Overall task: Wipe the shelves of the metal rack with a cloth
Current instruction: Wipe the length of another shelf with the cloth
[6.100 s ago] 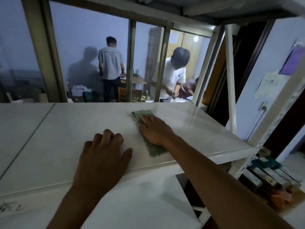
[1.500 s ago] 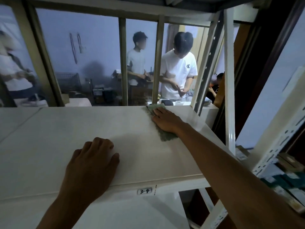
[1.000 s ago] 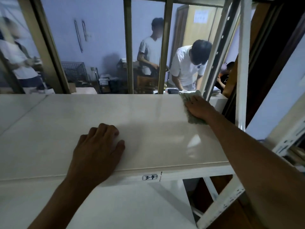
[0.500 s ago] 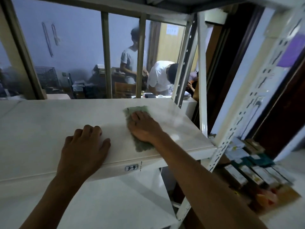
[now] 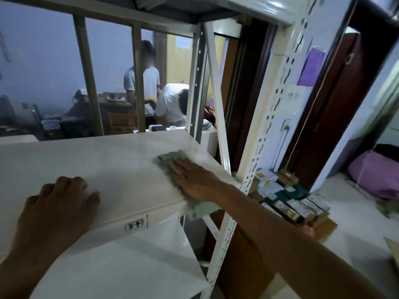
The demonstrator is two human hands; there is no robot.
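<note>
My right hand [image 5: 195, 180] presses the cloth [image 5: 172, 160] flat at this shelf's [image 5: 108, 165] near right corner. My left hand [image 5: 58, 203] rests relaxed, empty; the lower shelf [image 5: 121, 262] looks unwiped

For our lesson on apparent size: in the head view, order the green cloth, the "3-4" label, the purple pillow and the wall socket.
1. Purple pillow
2. Green cloth, partly hidden under the right hand, so ranks 1 and 2 are unsure
3. "3-4" label
4. Wall socket

White metal rack [image 5: 262, 126], slotted uprights, glossy flat shelf [image 5: 112, 169] at chest height with a "3-4" label on its front lip. Green cloth [image 5: 170, 160] lies flat near the shelf's right front corner, pinned under a palm, one crumpled end drooping over the front edge.
</note>
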